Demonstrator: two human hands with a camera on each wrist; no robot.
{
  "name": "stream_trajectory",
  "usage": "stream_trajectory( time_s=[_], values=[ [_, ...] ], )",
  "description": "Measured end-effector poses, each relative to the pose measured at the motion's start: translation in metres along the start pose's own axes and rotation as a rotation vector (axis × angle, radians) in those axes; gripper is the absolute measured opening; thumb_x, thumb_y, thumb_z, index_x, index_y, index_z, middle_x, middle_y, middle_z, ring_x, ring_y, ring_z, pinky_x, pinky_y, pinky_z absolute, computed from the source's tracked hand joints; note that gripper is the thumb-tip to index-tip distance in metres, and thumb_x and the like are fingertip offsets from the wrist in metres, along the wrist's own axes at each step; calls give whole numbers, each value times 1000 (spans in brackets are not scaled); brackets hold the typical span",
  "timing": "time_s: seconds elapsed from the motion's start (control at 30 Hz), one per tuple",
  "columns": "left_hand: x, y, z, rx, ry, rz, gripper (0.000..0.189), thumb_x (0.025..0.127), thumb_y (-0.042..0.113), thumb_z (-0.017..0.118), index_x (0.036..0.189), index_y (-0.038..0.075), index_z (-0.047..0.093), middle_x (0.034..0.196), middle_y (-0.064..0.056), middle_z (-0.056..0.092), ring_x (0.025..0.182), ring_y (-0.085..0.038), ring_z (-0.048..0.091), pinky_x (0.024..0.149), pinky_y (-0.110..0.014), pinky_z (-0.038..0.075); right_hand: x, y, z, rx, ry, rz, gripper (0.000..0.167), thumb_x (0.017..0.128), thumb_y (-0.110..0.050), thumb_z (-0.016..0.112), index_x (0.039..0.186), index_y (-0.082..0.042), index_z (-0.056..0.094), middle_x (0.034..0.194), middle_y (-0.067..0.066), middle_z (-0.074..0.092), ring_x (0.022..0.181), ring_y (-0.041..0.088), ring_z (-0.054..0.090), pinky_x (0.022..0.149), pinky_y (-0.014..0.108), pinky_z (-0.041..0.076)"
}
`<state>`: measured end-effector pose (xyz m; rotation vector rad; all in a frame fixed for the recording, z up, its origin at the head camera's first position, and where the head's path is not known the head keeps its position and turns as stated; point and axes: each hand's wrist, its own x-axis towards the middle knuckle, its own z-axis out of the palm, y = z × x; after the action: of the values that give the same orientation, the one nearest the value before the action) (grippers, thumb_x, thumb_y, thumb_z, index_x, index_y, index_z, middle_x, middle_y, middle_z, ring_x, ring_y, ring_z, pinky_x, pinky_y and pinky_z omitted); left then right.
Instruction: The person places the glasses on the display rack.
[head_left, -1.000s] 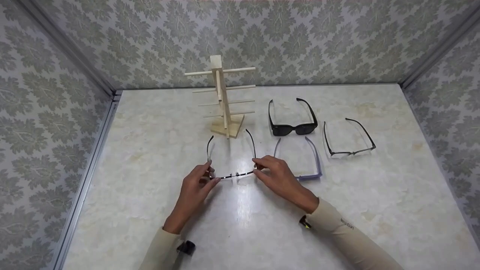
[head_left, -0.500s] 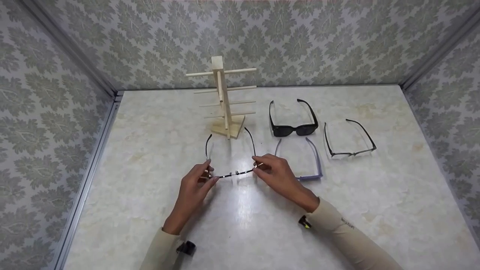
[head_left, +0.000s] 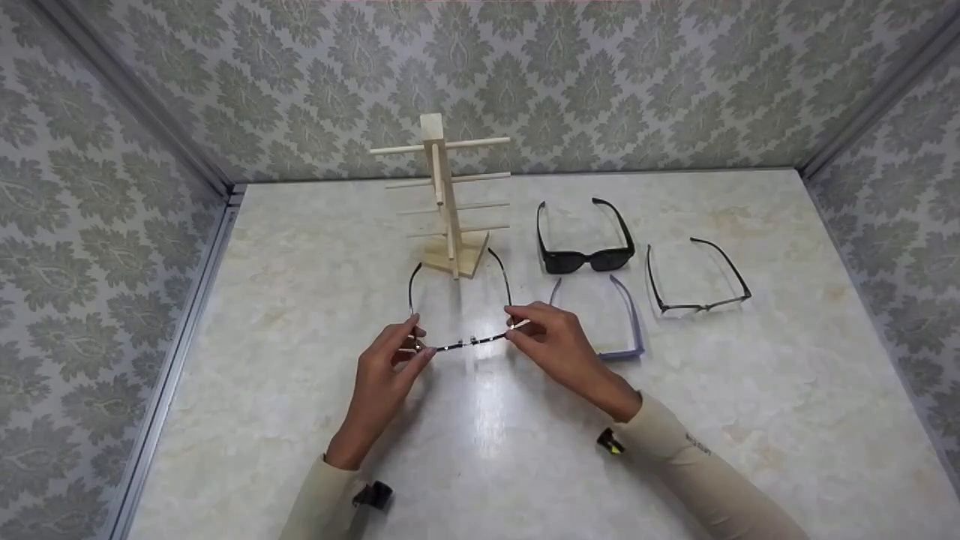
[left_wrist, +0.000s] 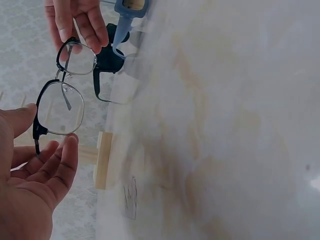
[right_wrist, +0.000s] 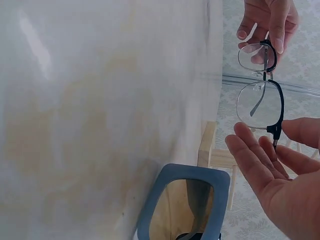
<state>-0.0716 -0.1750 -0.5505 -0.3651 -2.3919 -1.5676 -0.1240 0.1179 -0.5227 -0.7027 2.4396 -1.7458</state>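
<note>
Black along the upper rims of the glasses (left_wrist: pixel 61 100) and fine silver beneath, showed two clear lenses, a slim bridge and dark arm tips. Hung above the table (head_left: pixel 315 315), with both arms unfolded toward the wooden stand (head_left: pixel 448 199). Were pinched at one outer end by the partly curled left hand (head_left: pixel 384 367), at the other by the similarly bent right hand (head_left: pixel 561 343).

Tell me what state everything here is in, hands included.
Black-and-silver clear-lens glasses: unfolded, held up at both ends.
Left hand: pinching one end of those glasses.
Right hand: pinching the other end.
Thick black sunglasses: unfolded, on the pale marbled table.
Chunky blue-purple glasses: unfolded, on the table, partly hidden by the right hand.
Thin dark-framed glasses: unfolded, on the table.
Pale wooden peg stand: upright, no glasses hung on it.
</note>
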Motion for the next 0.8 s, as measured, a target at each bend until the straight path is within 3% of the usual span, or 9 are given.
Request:
stream_trajectory(
  time_s=[0.47, 0.8],
  values=[
    [6, 8, -4, -22, 48, 2, 59, 98, 0, 82, 154, 4, 63, 131, -7, 71, 104, -22, 75, 88, -32, 65, 5, -6, 0, 54, 71, -37, 37, 100, 2, 79, 137, 4, 74, 114, 17, 76, 102, 28, 79, 88, 29, 65],
    [11, 13, -5, -61, 109, -47, 58, 98, 1, 83, 153, 7, 65, 132, -9, 71, 103, -22, 74, 86, -29, 64, 9, -9, 1, 81, 79, -47, 40, 101, 0, 79, 140, 3, 73, 117, 16, 76, 103, 29, 79, 88, 30, 64]
  ],
)
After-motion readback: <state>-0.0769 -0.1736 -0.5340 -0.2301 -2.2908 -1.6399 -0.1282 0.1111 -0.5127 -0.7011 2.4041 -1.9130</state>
